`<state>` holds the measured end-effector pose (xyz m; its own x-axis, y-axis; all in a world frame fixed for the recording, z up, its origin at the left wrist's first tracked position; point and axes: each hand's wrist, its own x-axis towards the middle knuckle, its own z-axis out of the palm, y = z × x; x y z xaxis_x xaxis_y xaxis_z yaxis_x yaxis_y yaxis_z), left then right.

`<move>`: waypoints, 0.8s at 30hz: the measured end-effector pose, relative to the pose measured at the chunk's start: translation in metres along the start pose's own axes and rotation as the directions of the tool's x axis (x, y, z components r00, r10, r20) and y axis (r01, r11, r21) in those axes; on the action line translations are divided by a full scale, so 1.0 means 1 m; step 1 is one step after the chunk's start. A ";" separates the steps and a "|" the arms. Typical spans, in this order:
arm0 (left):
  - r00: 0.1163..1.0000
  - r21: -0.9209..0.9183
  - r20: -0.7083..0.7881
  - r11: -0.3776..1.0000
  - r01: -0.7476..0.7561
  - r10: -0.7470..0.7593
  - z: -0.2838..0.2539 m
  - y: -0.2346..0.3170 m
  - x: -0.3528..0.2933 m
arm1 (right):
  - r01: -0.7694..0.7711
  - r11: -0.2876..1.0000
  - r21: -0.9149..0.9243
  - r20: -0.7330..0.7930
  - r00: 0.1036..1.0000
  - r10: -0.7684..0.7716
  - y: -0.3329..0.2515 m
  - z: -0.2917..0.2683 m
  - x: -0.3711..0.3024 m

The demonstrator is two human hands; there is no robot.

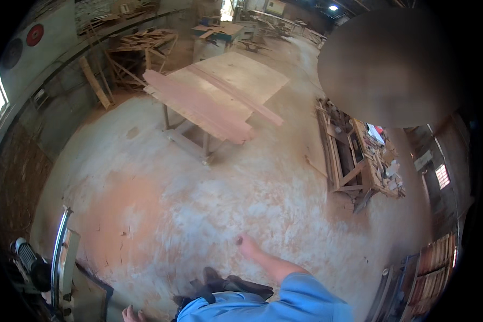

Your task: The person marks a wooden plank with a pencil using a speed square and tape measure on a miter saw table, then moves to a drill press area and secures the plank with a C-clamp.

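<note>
My right hand is held out in front of my body over the dusty floor, its fingers curled closed. A small dark spot shows at the curled fingers; whether it is an object or the hollow of the fist, I cannot make out. At the lower edge, only the fingers of my left hand show, slightly bent and apart, with nothing seen in them. Ahead, large thin wood sheets and reddish veneer strips lie on a metal-legged stand, well beyond both hands.
A cluttered wooden workbench stands at right. A machine with a motor and a metal rail is at lower left. Stacked boards fill the lower right. Scrap wood is piled at back left. A blurred patch covers the upper right.
</note>
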<state>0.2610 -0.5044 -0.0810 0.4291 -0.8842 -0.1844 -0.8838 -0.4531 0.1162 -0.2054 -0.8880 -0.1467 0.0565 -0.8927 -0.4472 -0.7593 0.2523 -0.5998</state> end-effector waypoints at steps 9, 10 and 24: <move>0.988 -0.284 0.156 0.958 0.029 0.016 -0.101 0.179 0.206 | 0.046 0.974 0.221 -0.247 0.969 0.010 -0.010 -0.080 0.086; 0.983 -0.277 0.184 0.960 0.039 0.013 -0.103 0.194 0.231 | 0.064 0.969 0.240 -0.261 0.965 0.001 -0.016 -0.083 0.093; 0.880 -0.304 0.323 0.919 -0.251 0.347 -0.107 0.356 0.523 | 0.066 0.962 0.265 -0.442 0.895 0.060 -0.094 -0.208 0.255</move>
<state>0.1907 -1.1401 -0.0315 0.0109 -0.8992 -0.4375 -0.8633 -0.2292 0.4496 -0.2548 -1.2169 -0.0660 -0.2820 -0.9487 -0.1431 -0.5546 0.2828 -0.7826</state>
